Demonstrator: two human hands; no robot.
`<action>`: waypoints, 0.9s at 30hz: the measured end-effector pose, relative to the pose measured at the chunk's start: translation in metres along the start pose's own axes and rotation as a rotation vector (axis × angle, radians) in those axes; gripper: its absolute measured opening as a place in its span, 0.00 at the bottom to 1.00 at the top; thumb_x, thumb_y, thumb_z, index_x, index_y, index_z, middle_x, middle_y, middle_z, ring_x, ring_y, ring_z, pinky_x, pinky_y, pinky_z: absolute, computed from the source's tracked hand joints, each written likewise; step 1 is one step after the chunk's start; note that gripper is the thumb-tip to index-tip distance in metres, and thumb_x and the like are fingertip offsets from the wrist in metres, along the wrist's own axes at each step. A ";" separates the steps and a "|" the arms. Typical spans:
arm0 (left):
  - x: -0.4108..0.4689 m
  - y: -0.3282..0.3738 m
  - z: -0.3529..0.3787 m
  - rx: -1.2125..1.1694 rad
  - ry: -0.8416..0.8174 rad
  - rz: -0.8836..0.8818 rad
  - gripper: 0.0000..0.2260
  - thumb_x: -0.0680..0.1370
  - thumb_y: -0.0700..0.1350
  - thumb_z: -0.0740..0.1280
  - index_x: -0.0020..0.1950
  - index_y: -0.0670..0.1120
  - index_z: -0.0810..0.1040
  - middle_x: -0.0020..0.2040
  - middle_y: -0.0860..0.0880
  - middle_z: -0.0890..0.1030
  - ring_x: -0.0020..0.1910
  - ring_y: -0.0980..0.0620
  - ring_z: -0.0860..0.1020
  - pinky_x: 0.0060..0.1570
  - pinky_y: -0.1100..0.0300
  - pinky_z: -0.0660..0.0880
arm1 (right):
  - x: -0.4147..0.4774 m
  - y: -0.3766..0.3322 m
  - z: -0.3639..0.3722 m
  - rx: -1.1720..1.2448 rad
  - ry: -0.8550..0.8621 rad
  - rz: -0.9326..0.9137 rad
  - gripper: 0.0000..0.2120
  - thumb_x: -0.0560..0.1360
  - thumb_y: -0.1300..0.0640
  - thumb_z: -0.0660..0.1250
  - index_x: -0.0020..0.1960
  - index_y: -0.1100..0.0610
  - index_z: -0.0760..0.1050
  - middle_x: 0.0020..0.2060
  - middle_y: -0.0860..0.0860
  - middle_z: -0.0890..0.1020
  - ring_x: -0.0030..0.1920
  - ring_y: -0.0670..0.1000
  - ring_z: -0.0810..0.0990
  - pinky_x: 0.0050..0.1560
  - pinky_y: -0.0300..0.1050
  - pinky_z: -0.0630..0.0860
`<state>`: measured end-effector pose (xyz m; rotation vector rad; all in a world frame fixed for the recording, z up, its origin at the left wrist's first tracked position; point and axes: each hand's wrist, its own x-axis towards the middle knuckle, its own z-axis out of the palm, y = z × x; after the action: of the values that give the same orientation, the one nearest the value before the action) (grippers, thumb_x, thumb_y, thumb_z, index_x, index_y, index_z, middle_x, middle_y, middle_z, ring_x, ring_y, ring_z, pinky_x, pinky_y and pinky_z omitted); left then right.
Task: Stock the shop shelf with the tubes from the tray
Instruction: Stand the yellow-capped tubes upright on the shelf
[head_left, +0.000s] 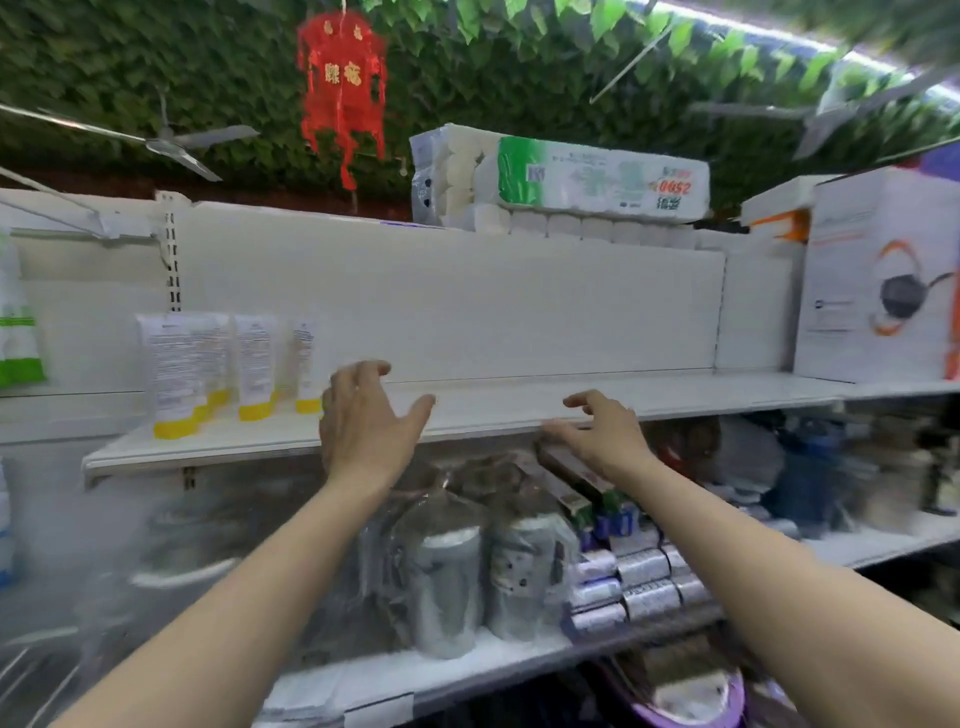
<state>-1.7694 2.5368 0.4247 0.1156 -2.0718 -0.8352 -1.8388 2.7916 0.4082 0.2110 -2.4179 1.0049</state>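
Fingers (363, 370) spread loose and empty on left hand (366, 423) and right hand (605, 434); upright white yellow-capped plastic tubes (179, 374) sit just left of the left one.

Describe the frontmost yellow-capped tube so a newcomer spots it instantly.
Take the long white shelf at hand height. At its left end, left of the left hand, white tubes stand on yellow caps. The wanted tube is the leftmost, nearest the front edge.

Leafy ceiling (519, 78); red lantern (343, 88); ceiling fan (171, 143)
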 end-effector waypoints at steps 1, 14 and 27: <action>-0.016 0.018 0.018 0.002 -0.041 0.010 0.26 0.73 0.58 0.69 0.67 0.48 0.70 0.68 0.47 0.69 0.67 0.46 0.66 0.64 0.51 0.66 | -0.007 0.023 -0.020 -0.065 0.012 0.001 0.26 0.71 0.37 0.70 0.63 0.50 0.75 0.60 0.53 0.78 0.65 0.57 0.72 0.64 0.54 0.71; -0.240 0.191 0.232 -0.009 -0.585 0.137 0.27 0.71 0.63 0.68 0.64 0.50 0.72 0.65 0.47 0.71 0.63 0.44 0.70 0.60 0.49 0.71 | -0.143 0.279 -0.223 -0.498 0.001 0.282 0.28 0.70 0.32 0.65 0.63 0.48 0.74 0.61 0.53 0.77 0.65 0.57 0.69 0.63 0.52 0.70; -0.317 0.278 0.418 0.025 -0.796 0.278 0.27 0.72 0.64 0.68 0.64 0.50 0.72 0.64 0.45 0.71 0.64 0.43 0.69 0.60 0.50 0.70 | -0.149 0.460 -0.274 -0.489 -0.058 0.484 0.24 0.71 0.36 0.68 0.62 0.47 0.72 0.57 0.52 0.76 0.63 0.56 0.69 0.56 0.48 0.67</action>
<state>-1.8323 3.0857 0.2063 -0.5680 -2.7418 -0.7448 -1.7527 3.3040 0.2109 -0.5432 -2.7430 0.5553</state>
